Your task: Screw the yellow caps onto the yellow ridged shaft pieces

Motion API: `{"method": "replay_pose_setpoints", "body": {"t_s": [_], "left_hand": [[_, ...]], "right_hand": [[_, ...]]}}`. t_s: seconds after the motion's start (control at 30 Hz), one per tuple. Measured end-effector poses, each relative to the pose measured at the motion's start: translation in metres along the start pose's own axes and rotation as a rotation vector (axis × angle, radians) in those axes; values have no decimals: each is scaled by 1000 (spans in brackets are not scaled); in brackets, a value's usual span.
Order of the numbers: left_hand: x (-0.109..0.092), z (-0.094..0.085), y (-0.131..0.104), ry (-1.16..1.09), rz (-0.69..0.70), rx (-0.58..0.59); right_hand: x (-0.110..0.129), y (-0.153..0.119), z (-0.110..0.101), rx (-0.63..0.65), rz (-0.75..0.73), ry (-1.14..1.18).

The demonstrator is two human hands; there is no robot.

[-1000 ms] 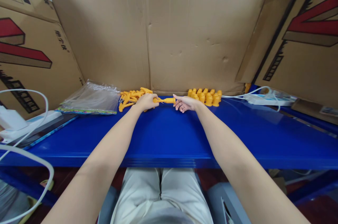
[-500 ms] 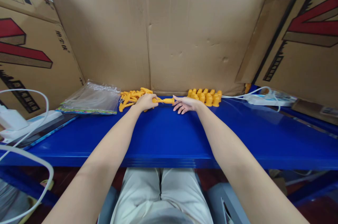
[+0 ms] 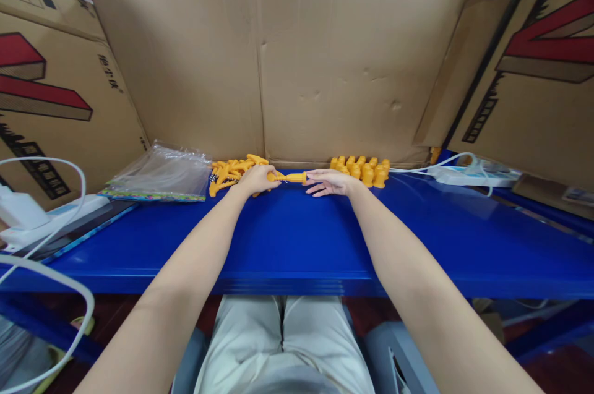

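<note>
My left hand (image 3: pixel 258 179) pinches one end of a yellow-orange plastic piece (image 3: pixel 294 178), held level above the blue tabletop. A narrow stem leads to its wider, cylinder-like right end. At that end is my right hand (image 3: pixel 330 183), its fingers stretched out and apart; whether the fingertips touch the piece I cannot tell. Beside my left hand lies a pile of yellow-orange branched plastic parts (image 3: pixel 226 175) with small dark chains among them. Several yellow-orange cup-shaped parts (image 3: pixel 366 172) stand in rows just behind and right of my right hand.
Clear plastic bags (image 3: pixel 158 172) lie left of the pile. Power strips with white cables sit at the left and at the right (image 3: pixel 473 176). Cardboard (image 3: pixel 343 72) walls the back and both sides of the blue table (image 3: pixel 297 239).
My right hand has shifted slightly to the right, and its fingers have straightened and drawn closer together. My left hand and the piece stay nearly still.
</note>
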State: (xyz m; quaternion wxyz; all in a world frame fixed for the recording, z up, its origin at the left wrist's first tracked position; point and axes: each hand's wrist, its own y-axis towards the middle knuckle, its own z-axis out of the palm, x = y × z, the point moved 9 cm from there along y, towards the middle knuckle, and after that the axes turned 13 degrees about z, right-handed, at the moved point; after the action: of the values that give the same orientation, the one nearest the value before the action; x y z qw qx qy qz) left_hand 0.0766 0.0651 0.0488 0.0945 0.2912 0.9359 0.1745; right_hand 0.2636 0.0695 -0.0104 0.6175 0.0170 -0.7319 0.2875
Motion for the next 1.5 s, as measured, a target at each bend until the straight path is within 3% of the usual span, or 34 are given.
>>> {"method": "replay_pose_setpoints", "body": {"t_s": [1.2,1.37,1.5], "left_hand": [[6,5,2,24,34,3],[6,7,3,47,42,8],[3,4,1,10,43,-14]], "right_hand": [[4,6,6,-87,-10,-67],[5,4,8,-118,-5,-10],[13,0,9,-124,-82,126]]}}
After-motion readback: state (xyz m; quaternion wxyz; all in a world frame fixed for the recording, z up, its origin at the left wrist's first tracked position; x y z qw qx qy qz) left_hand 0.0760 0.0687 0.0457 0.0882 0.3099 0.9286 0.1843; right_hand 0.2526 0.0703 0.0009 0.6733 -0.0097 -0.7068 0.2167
